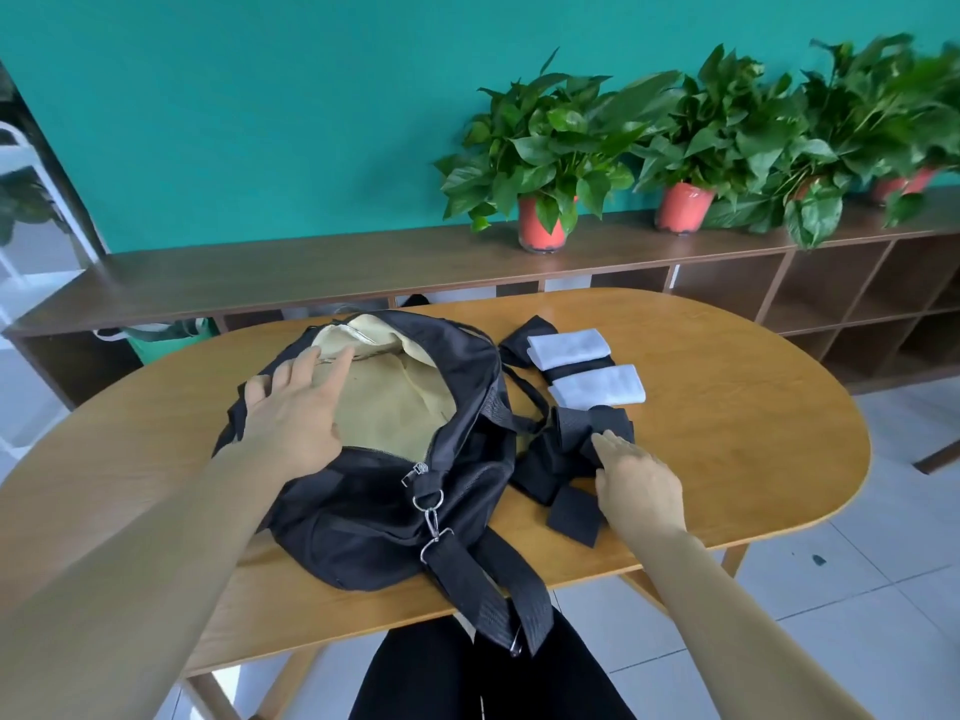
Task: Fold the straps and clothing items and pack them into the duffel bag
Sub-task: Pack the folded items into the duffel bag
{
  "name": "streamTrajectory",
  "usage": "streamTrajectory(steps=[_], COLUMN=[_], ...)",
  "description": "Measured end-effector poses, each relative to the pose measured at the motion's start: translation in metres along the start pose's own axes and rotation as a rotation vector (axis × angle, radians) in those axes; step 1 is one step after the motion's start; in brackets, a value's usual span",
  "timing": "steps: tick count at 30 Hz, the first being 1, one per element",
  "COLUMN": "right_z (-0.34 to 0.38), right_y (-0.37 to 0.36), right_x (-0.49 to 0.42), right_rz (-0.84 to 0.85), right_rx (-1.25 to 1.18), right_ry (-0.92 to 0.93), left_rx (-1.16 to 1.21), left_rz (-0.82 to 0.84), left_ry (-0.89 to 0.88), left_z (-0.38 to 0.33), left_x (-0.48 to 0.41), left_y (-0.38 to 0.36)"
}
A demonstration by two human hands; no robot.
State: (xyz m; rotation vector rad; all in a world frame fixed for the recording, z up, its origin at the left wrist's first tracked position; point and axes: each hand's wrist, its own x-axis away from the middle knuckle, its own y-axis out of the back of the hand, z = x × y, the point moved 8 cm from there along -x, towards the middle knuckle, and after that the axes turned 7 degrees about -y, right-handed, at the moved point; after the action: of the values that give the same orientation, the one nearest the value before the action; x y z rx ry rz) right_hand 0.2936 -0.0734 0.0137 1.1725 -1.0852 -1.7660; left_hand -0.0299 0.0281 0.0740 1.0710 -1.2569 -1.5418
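A black duffel bag (363, 517) lies unzipped on the wooden table (727, 433), its beige lining (395, 402) showing. My left hand (296, 407) rests with straight fingers on the bag's left rim, over the opening. Right of the bag sits a folded bundle of black straps (566, 449). My right hand (639, 491) touches that bundle's near right edge with extended fingers. Two folded white cloths (566, 347) (597, 386) lie behind it on a dark item (519, 340). A shoulder strap (498, 595) with metal clips hangs over the table's front edge.
A low brown shelf unit (363, 267) runs along the teal wall behind the table, carrying several potted plants in red pots (540, 226). A green bag (166, 340) sits in a shelf cubby at left. The floor is pale tile (857, 589); my dark-clothed legs (467, 678) are below the table edge.
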Motion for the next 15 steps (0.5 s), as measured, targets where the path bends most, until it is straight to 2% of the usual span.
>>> streamTrajectory(steps=[9, 12, 15], right_z=[0.033, 0.077, 0.143], right_y=[0.053, 0.063, 0.051], right_x=[-0.004, -0.012, -0.021], right_rz=[-0.3, -0.413, -0.442], right_rx=[-0.024, -0.066, -0.138], right_ry=[-0.009, 0.117, 0.344], left_rx=[0.117, 0.152, 0.176], left_rz=[-0.11, -0.126, -0.062], left_ry=[0.108, 0.094, 0.087], left_z=[0.055, 0.068, 0.078], left_x=[-0.009, -0.017, -0.028], left_y=[0.006, 0.001, -0.012])
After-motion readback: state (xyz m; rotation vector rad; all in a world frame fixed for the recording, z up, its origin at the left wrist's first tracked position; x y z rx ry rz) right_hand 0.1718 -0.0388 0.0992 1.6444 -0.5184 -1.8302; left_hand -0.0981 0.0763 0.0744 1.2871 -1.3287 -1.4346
